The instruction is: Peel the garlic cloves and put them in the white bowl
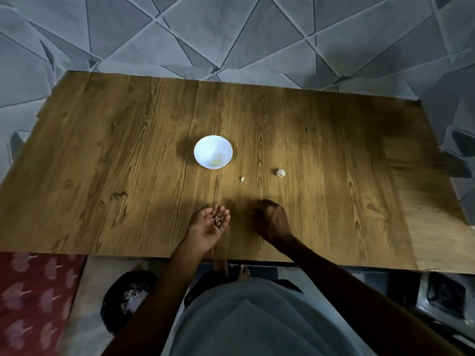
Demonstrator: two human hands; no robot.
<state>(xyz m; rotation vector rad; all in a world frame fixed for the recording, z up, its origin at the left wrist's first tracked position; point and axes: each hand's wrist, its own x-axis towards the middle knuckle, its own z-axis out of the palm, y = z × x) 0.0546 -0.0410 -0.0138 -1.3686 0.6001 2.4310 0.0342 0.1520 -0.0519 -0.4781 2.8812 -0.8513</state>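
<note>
The white bowl (213, 151) stands in the middle of the wooden table (102, 163), with a few pale yellow peeled cloves lying inside. A single small garlic clove (242, 179) lies to the bowl's right. Farther right sits a larger piece of garlic (280, 172). My left hand (209, 228) is palm up near the front edge, cupping scraps of garlic skin (215, 218). My right hand (270, 220) rests knuckles up beside it, fingers curled down onto the table; whether it holds anything is hidden.
The table's front edge runs just behind my wrists. On the floor below at the left stands a dark bin (127, 299) with scraps in it, beside a red patterned cloth (36, 301). A grey patterned wall rises behind the table.
</note>
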